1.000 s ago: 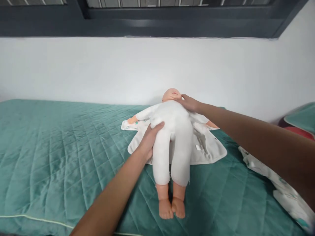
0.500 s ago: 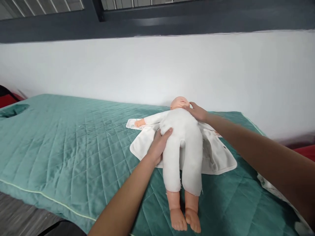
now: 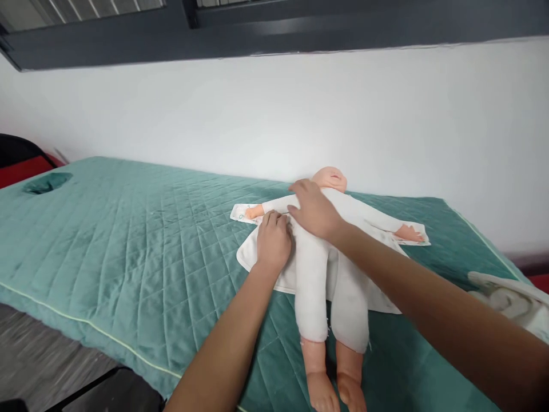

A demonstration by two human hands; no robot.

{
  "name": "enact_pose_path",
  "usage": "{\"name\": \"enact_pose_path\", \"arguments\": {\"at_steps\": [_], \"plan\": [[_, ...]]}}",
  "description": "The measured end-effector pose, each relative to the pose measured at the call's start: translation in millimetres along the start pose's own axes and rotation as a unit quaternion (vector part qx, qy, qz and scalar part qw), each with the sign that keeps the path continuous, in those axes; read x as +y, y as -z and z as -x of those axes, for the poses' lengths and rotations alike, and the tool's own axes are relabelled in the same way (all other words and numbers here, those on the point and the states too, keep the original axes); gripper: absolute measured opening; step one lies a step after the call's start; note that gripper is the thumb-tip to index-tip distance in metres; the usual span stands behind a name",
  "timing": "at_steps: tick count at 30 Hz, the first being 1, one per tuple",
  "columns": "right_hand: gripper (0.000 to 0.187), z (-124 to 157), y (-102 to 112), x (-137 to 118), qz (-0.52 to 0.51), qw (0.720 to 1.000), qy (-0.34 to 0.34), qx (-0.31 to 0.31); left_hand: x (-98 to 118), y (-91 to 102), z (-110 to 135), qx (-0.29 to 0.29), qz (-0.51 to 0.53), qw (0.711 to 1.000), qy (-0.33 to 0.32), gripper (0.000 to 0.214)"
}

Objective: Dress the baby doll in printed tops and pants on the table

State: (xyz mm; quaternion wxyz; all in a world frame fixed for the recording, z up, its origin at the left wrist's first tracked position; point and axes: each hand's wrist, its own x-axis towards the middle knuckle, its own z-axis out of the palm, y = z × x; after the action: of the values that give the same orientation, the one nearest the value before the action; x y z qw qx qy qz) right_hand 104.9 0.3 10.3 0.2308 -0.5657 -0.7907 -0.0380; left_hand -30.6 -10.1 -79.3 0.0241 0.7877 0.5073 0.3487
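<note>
A baby doll [image 3: 311,297] with a white cloth body lies on its back, its bare feet toward me. Its arms stretch out sideways over a spread white baby jacket [image 3: 249,252], with the doll's hands resting at the sleeve ends. My left hand [image 3: 274,239] is at the doll's left-of-picture side, fingers curled around the jacket's cloth; the fingertips are partly hidden. Above the doll's chest, my right hand [image 3: 316,210] has its thumb and fingers apart, near the shoulder. My right forearm covers part of the doll's belly and the jacket's right side.
A green quilted bed cover [image 3: 171,240] lies under everything, with a face hole [image 3: 48,183] at far left. Behind it rises a white wall [image 3: 274,114] below a dark window frame [image 3: 274,34]. A crumpled patterned cloth [image 3: 510,300] lies at right.
My right hand has moved left from beside the doll's head to over its chest. My left hand has left the doll's hip and curled at the jacket. The view has shifted slightly.
</note>
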Motion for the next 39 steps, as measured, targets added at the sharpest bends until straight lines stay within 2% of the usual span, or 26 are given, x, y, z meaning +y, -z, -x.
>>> {"name": "enact_pose_path", "arguments": {"at_steps": [3, 6, 8, 12, 16, 20, 24, 27, 30, 34, 39], "plan": [[0.038, -14.6, -22.9, -19.2, 0.103, 0.989, 0.037, -0.097, -6.4, -3.3, -1.5, -0.044, -0.037, 0.997, 0.044, 0.022], [0.034, -33.2, -39.4, -18.2, 0.168, 0.969, 0.018, -0.181, -8.1, -4.3, -3.9, -0.066, -0.046, 0.994, 0.068, 0.020], [0.035, -43.3, -45.6, -14.2, 0.178, 0.962, -0.002, -0.205, -9.1, -5.2, -6.5, -0.064, -0.047, 0.994, 0.074, 0.020], [0.034, -49.7, -44.6, -9.2, 0.177, 0.962, -0.015, -0.209, -15.3, -8.3, -12.5, -0.040, -0.027, 0.995, 0.088, 0.017], [0.033, -43.3, -30.1, -4.4, 0.171, 0.967, -0.022, -0.186, -25.0, -9.3, -17.4, 0.025, 0.084, 0.989, 0.121, 0.013], [0.031, -34.8, -14.7, 5.6, 0.147, 0.976, -0.037, -0.158, -30.9, -6.5, -20.7, 0.095, 0.218, 0.954, 0.185, 0.010], [0.022, -22.4, -4.0, 16.0, 0.103, 0.982, -0.052, -0.148, -33.8, -3.9, -22.4, 0.110, 0.292, 0.918, 0.245, 0.012], [0.029, -11.4, 1.2, 19.3, 0.075, 0.983, -0.045, -0.159, -37.6, -3.6, -22.8, 0.122, 0.319, 0.897, 0.281, 0.015], [0.043, -3.4, 3.1, 18.3, 0.075, 0.985, -0.032, -0.154, -42.2, -3.6, -22.8, 0.142, 0.343, 0.883, 0.287, 0.010], [0.051, 0.3, 2.3, 15.5, 0.098, 0.984, -0.029, -0.148, -45.4, -1.5, -21.9, 0.160, 0.377, 0.871, 0.270, 0.005], [0.055, 3.4, 2.1, 17.4, 0.120, 0.981, -0.024, -0.149, -45.7, -1.1, -20.7, 0.172, 0.465, 0.823, 0.280, 0.015]]}}
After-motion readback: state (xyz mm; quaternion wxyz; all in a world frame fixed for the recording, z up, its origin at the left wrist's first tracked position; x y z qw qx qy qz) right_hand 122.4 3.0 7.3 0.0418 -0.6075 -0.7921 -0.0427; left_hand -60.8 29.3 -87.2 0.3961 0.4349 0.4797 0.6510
